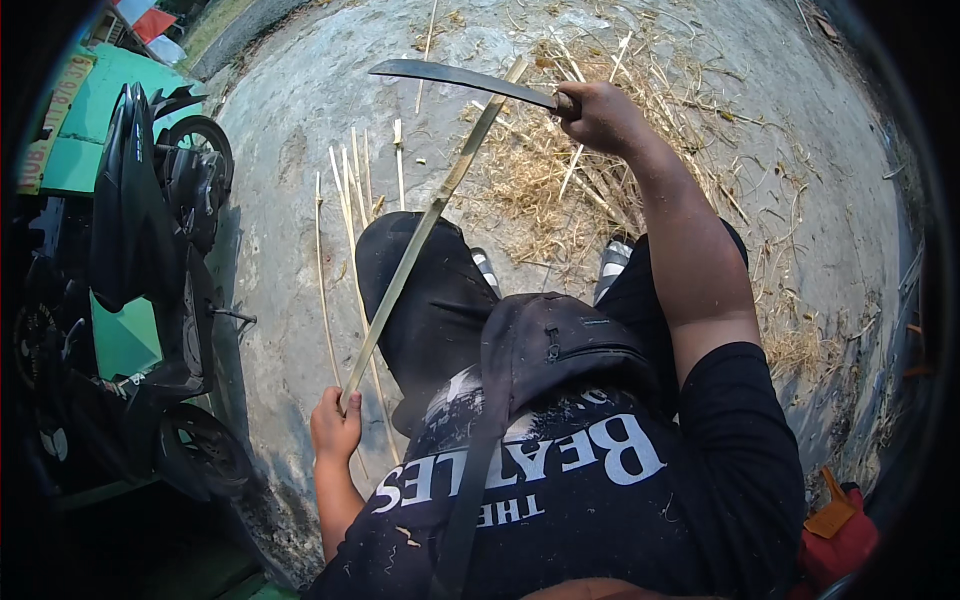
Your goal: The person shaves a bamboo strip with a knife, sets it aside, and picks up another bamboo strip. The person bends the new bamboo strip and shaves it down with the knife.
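My left hand (335, 430) is closed around the near end of a long, flat bamboo strip (425, 228). The strip slants up and to the right, passing over my left knee. In my right hand (604, 118) is the handle of a machete (455, 76), its dark blade pointing left. Blade and strip cross near the strip's far end; I cannot tell whether they touch. Below my right hand, a heap of pale shavings (540, 165) with thin sticks lies on the ground between and beyond my sandalled feet.
Several thin bamboo sticks (357, 225) lie on the concrete ground (280, 150) to the left of my legs. A black motorcycle (140, 200) stands at the left beside green panels (100, 90). A dark bag (560, 340) rests across my lap. Something red (840, 545) sits at the lower right.
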Demonstrator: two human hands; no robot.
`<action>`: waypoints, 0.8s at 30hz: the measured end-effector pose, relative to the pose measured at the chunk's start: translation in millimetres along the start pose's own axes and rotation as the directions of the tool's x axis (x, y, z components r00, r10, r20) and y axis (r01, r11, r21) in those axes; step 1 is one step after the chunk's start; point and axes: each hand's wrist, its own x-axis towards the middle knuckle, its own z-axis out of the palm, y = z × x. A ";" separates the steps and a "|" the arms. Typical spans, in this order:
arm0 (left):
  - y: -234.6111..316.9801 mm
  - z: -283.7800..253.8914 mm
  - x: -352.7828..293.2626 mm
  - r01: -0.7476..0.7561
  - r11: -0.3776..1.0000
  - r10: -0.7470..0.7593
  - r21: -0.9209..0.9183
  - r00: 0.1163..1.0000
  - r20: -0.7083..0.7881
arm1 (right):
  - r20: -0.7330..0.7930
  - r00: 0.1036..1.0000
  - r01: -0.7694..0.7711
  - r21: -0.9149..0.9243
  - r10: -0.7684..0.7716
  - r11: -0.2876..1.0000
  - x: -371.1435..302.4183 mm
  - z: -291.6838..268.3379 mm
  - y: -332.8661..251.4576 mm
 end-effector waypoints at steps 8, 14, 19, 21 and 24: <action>-19.4 -5.8 16.1 0.266 0.889 -0.059 -0.373 0.874 0.482 | 0.056 0.997 -0.043 -0.056 0.046 0.997 -3.6 -3.4 -15.0; -2.6 -7.5 9.1 0.473 0.732 -0.018 -0.491 0.733 0.680 | 0.061 0.995 -0.082 0.023 0.081 0.996 -0.4 -2.2 -9.5; -1.2 -5.0 5.2 0.494 0.735 -0.047 -0.465 0.720 0.693 | 0.018 1.000 -0.015 0.091 0.013 0.996 0.2 -1.5 -6.0; 1.3 2.1 0.6 0.129 0.908 -0.018 -0.398 0.962 0.271 | 0.010 1.000 -0.006 0.079 0.005 0.997 1.6 0.0 -4.8; 47.0 -10.6 3.7 0.186 0.940 -0.138 -0.287 0.974 0.180 | 0.013 1.000 0.006 0.090 -0.007 0.996 2.3 5.8 -1.5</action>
